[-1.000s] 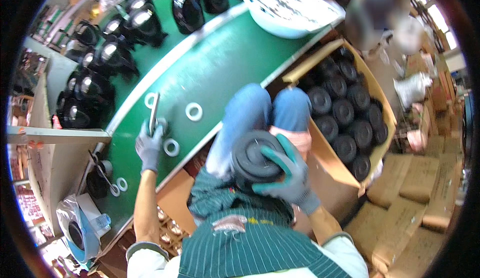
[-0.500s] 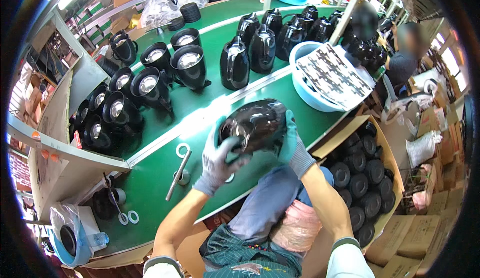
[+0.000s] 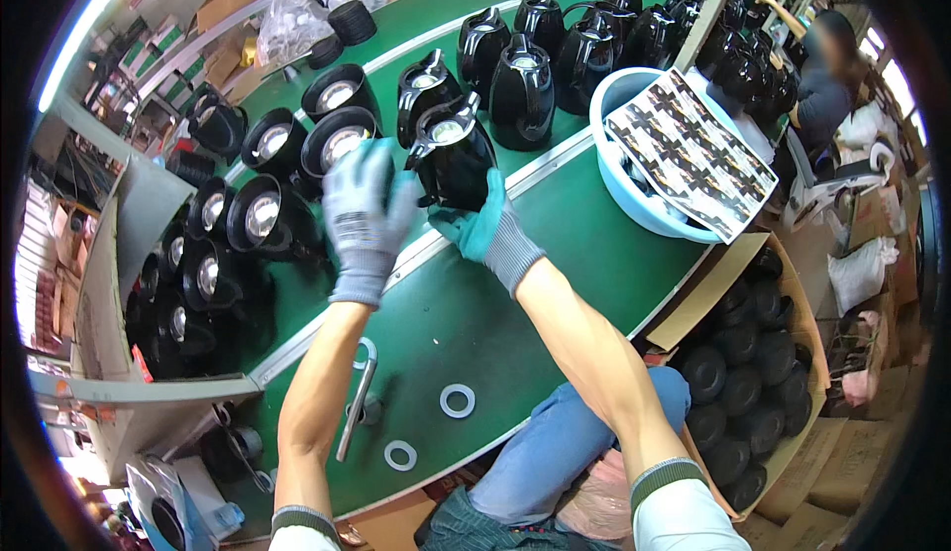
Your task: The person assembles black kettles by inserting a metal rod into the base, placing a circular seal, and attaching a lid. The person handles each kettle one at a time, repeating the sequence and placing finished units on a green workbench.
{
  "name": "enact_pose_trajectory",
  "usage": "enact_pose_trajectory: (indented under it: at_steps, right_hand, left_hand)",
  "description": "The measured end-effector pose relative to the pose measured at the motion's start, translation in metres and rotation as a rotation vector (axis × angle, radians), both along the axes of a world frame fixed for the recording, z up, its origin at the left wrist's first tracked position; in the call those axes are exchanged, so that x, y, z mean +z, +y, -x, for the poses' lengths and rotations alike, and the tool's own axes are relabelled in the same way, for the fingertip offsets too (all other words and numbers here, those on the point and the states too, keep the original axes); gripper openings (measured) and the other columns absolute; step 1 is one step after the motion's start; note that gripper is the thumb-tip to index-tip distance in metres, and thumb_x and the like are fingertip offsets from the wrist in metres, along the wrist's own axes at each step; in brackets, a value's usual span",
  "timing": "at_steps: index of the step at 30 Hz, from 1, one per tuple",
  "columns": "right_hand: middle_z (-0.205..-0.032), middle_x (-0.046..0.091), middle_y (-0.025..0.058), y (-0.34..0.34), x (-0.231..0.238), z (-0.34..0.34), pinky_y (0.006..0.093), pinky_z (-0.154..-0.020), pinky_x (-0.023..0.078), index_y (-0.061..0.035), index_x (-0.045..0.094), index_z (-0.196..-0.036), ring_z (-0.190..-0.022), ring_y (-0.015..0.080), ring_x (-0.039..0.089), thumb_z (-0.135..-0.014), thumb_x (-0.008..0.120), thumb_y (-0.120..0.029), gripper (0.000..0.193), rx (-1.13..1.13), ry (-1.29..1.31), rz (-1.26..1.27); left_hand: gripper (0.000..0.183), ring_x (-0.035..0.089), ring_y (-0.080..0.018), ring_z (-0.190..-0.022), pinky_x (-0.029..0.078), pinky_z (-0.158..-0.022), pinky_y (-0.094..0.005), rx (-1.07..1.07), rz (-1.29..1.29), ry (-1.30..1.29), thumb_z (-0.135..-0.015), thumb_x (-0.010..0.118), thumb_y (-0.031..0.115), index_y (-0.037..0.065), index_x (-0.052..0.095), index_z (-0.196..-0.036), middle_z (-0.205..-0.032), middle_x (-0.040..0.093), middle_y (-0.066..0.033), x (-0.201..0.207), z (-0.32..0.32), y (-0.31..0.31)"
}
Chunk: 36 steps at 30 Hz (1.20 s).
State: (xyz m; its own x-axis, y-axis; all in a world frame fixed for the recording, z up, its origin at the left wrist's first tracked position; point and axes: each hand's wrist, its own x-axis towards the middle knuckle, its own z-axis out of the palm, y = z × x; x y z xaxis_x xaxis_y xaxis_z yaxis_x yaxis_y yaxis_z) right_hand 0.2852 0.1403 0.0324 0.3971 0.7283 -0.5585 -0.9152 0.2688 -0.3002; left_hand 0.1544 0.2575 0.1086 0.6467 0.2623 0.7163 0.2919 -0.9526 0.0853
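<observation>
My left hand (image 3: pixel 365 219), in a grey and teal glove, is open with its fingers stretched over the edge of a black wide-mouthed jug body (image 3: pixel 342 138); whether it touches is hard to tell. At the right, my gloved right hand (image 3: pixel 487 231) cups the lower front of a glossy black jug (image 3: pixel 458 166) with a spout and an open top showing a silvery inside. That jug stands upright on the green table. Directly behind it is a similar open-topped jug (image 3: pixel 421 90). More wide-mouthed black bodies (image 3: pixel 260 216) stand at the left.
Finished-looking black jugs (image 3: pixel 522 100) stand in rows farther back. A blue basin (image 3: pixel 619 169) holds a patterned sheet (image 3: pixel 693 150). On the near table lie white rings (image 3: pixel 457 401) and a metal rod tool (image 3: pixel 355 407). A carton (image 3: pixel 684 303) of black round parts sits at right; a person (image 3: pixel 827 85) is beyond.
The black jug held tilted between both hands over the near table now stands upright farther back. My left hand has let go and moved to the left; the view has shifted too.
</observation>
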Motion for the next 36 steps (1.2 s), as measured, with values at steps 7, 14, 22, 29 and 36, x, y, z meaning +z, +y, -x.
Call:
enact_pose_trajectory:
  at_steps: [7, 14, 22, 29, 36]
  right_hand:
    - [-0.15, 0.044, 0.0271, 0.024, -0.039, -0.058, 0.057, -0.113, 0.041, -0.004, 0.031, -0.156, -0.13, 0.0419, 0.053, -0.097, 0.055, -0.066, 0.089, -0.058, 0.029, -0.023]
    - [-0.154, 0.044, 0.0225, -0.087, 0.063, 0.045, 0.0525, -0.114, 0.041, -0.0168, 0.044, -0.155, -0.14, 0.0415, 0.047, -0.087, 0.076, -0.038, 0.078, 0.043, -1.953, 0.36]
    - [-0.155, 0.046, 0.0169, -0.204, 0.157, 0.117, 0.0532, -0.114, 0.042, -0.0139, 0.058, -0.129, -0.141, 0.0425, 0.046, -0.07, 0.09, -0.028, 0.068, 0.353, -2.449, 0.111]
    - [-0.133, 0.067, 0.0185, -0.364, 0.128, 0.201, 0.0388, -0.108, 0.048, -0.0038, 0.064, -0.133, -0.125, 0.0303, 0.063, -0.07, 0.094, -0.032, 0.075, -0.036, -1.661, 0.303]
    - [-0.131, 0.068, 0.015, -0.441, 0.156, 0.265, 0.0348, -0.105, 0.051, 0.0008, 0.056, -0.144, -0.113, 0.0175, 0.067, -0.086, 0.085, -0.029, 0.071, 0.139, -0.842, 0.455]
  left_hand:
    - [0.047, 0.059, -0.0315, -0.115, 0.051, -0.098, -0.0429, 0.206, 0.094, 0.3, -0.077, 0.082, 0.018, 0.015, 0.069, -0.122, -0.114, 0.065, -0.0107, 0.001, 0.002, 0.056]
    - [0.038, 0.062, -0.0315, -0.109, 0.053, -0.094, -0.0425, -0.141, 0.178, 0.239, -0.073, 0.083, 0.012, 0.013, 0.073, -0.11, -0.11, 0.066, -0.0108, 0.056, 0.086, 0.008]
    - [0.041, 0.067, -0.032, -0.106, 0.057, -0.091, -0.0428, -0.614, 0.293, 0.388, -0.066, 0.086, 0.011, 0.012, 0.076, -0.106, -0.103, 0.072, -0.007, 0.145, 0.174, -0.112]
    - [0.078, 0.056, -0.0446, -0.131, 0.042, -0.113, -0.0544, -0.647, 0.202, 0.366, -0.071, 0.083, 0.019, -0.003, 0.055, -0.14, -0.142, 0.058, -0.0248, 0.043, 0.269, -0.202]
    - [0.059, 0.072, -0.0252, -0.108, 0.058, -0.096, -0.0385, -0.477, 1.032, 0.15, -0.075, 0.085, 0.009, -0.008, 0.065, -0.128, -0.121, 0.073, -0.0184, -0.003, 0.245, -0.266]
